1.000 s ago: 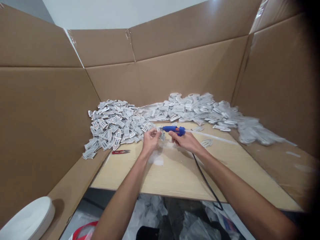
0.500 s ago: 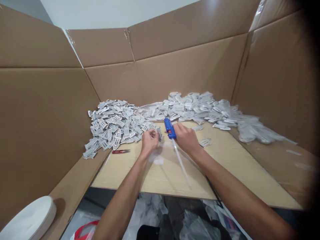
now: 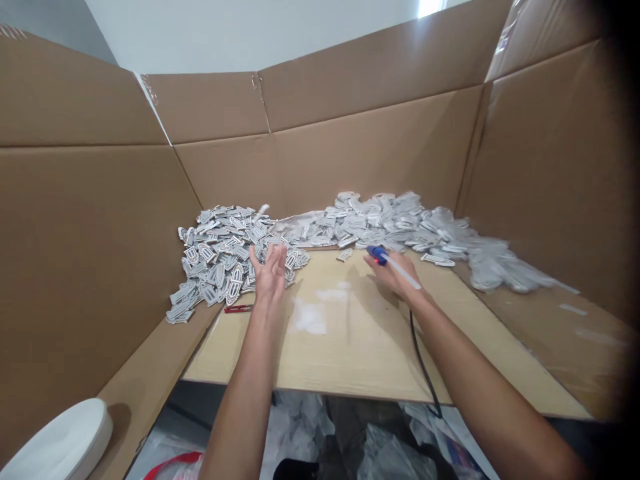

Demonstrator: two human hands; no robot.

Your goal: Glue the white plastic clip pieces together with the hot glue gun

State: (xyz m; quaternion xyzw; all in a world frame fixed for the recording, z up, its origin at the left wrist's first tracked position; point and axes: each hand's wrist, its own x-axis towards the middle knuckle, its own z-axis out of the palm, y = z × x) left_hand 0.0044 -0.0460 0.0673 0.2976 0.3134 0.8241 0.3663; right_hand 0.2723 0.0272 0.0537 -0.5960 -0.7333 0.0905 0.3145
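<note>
My left hand is raised with its fingers spread, holding nothing, in front of a heap of small grey-and-white pointed pieces. A blurred pale piece shows at the top of that heap; I cannot tell if it touches the others. On the right, my right hand is wrapped around a blue glue gun, tilted over the board. A translucent glue stick sticks out of its back toward my wrist. Red-handled snips lie beside my left forearm, partly hidden by it.
A second heap of pieces in clear plastic lies along the back. One loose piece rests on the wooden board. Cardboard walls surround the work area. A black cord hangs over the front edge. A white round object stands lower left.
My left hand has moved left and opened, no longer holding the small piece. My right hand has shifted right, and the glue gun has turned, its stick now pointing toward my wrist.
</note>
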